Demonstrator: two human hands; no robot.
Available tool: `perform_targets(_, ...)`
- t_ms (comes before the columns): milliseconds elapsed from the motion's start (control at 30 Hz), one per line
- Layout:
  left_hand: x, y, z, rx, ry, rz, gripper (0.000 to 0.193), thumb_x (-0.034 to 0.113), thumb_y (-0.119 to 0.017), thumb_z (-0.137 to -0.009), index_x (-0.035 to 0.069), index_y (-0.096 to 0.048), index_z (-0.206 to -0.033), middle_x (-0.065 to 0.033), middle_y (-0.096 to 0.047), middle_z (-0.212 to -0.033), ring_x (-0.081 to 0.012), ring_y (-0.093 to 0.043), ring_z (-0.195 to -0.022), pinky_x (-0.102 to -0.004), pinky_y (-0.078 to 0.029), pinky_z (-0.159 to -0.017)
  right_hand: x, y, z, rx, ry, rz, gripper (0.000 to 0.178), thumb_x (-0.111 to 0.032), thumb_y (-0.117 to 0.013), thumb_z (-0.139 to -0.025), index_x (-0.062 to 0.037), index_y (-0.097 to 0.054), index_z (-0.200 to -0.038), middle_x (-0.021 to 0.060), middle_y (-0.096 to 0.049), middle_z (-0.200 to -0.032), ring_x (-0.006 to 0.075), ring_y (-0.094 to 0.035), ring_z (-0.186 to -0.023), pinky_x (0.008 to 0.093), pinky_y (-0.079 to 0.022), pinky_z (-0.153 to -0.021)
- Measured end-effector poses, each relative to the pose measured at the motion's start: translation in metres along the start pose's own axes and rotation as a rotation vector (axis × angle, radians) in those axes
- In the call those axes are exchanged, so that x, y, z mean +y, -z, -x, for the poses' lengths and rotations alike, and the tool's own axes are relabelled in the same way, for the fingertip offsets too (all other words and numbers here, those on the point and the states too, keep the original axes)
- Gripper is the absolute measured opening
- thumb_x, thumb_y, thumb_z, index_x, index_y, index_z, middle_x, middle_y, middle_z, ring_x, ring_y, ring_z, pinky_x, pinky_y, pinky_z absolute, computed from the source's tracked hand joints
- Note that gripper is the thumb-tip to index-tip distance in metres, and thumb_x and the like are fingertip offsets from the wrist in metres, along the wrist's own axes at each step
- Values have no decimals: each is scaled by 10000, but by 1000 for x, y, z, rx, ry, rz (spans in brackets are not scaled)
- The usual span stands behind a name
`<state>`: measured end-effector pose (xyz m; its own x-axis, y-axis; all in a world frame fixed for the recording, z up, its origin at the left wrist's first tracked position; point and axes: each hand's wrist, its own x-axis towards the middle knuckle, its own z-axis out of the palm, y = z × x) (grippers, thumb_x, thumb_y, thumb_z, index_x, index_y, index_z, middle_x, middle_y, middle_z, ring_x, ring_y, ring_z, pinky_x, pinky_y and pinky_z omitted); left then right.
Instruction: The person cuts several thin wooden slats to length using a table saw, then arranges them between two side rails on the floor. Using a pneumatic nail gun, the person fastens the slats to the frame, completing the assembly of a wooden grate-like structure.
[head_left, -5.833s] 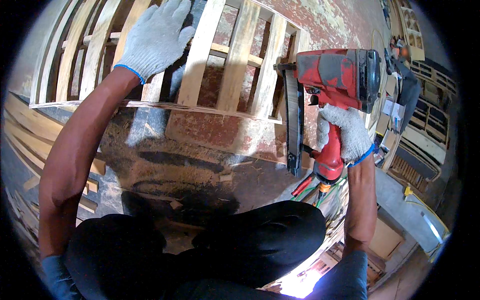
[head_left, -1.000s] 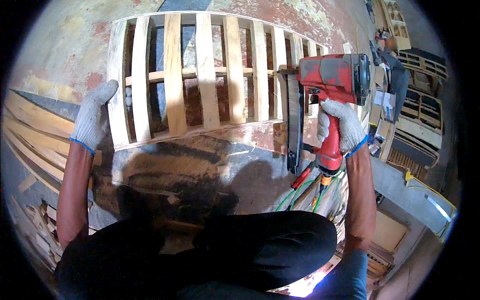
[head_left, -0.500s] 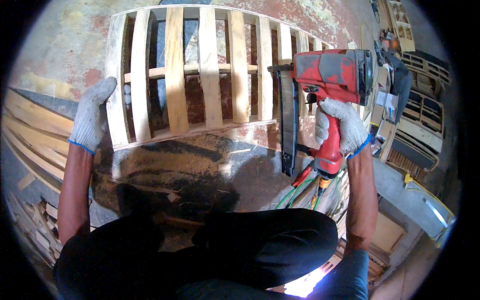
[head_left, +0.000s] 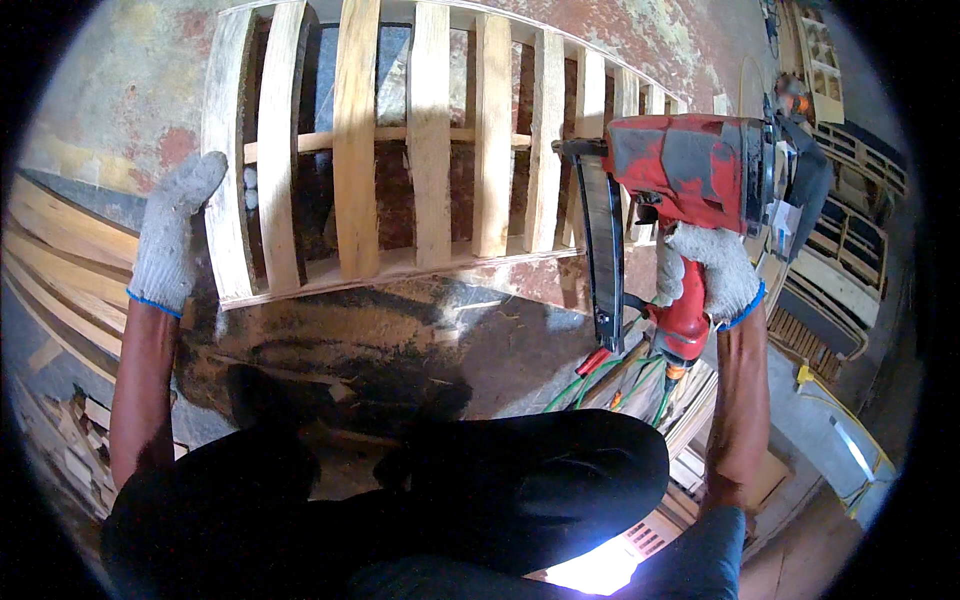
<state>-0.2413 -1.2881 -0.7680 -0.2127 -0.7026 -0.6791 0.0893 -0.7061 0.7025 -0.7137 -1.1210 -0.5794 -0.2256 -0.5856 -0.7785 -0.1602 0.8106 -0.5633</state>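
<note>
In front of me is a slatted wooden frame [head_left: 430,150], with pale slats fixed across long side rails and a middle rail. My gloved left hand [head_left: 172,235] is closed round its leftmost slat [head_left: 228,150], the thumb outside and fingertips showing through the first gap. Wrapped round the grip of a red and grey nail gun [head_left: 690,170] is my gloved right hand [head_left: 735,270]. The gun's nose points left, over the slats toward the frame's right end, and its long black magazine [head_left: 602,260] hangs down. Whether the nose touches wood I cannot tell.
Long planks [head_left: 70,260] lie at left, with wood scraps [head_left: 75,450] nearer me. A green hose [head_left: 575,390] runs on the floor below the gun. At far right are stacked slatted wooden pieces [head_left: 850,230] and a person [head_left: 810,170]. My bent knees fill the near side.
The nail gun and my right hand have shifted to the right and slightly down in view. My left hand stays on the end slat, and the frame's appearance has shifted slightly.
</note>
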Motion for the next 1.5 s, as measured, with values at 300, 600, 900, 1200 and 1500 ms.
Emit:
perform_targets(300, -3, 3, -4, 11, 17, -2, 299, 239, -715, -980, 17, -682, -1177, -86, -748, -1003, -166, -729, -843, -310, -611, -787, -10, -19, 4, 46, -91, -117, 331, -225, -674, -969, -28, -653, -704, 107, -640, -631, 232, -630, -542, 364, -513, -533)
perform_targets(600, -11, 12, -11, 87, -49, -50, 246, 236, -698, -986, 32, -706, -1123, -79, -746, -997, -172, -714, -847, -312, -583, -806, -18, -49, 9, 109, -114, -237, 319, -193, -688, -963, -62, -602, -685, 96, -578, -583, 234, -574, -478, 375, -483, -471)
perform_targets(900, 2, 1, -2, -153, 3, 21, 304, 261, -690, -1001, -6, -696, -1148, -93, -755, -985, -179, -724, -823, -314, -598, -773, -7, -71, 11, 110, -15, -283, 306, -235, -674, -965, -23, -632, -749, 107, -595, -597, 224, -590, -471, 363, -506, -466)
perform_targets(1200, -1, 3, -4, -104, -73, -70, 296, 275, -734, -976, 24, -700, -1129, -48, -722, -1026, -131, -680, -883, -301, -562, -799, -15, -84, 6, 1, 31, -250, 318, -252, -653, -975, -26, -612, -755, 112, -585, -591, 234, -591, -458, 373, -520, -440)
perform_targets(1500, -12, 18, -13, -15, -138, -254, 302, 335, -735, -964, 56, -710, -1078, -2, -671, -972, -113, -604, -874, -292, -495, -814, -24, -102, 9, 77, -70, -249, 345, -236, -604, -1011, -18, -600, -743, 136, -588, -596, 267, -605, -480, 396, -534, -474)
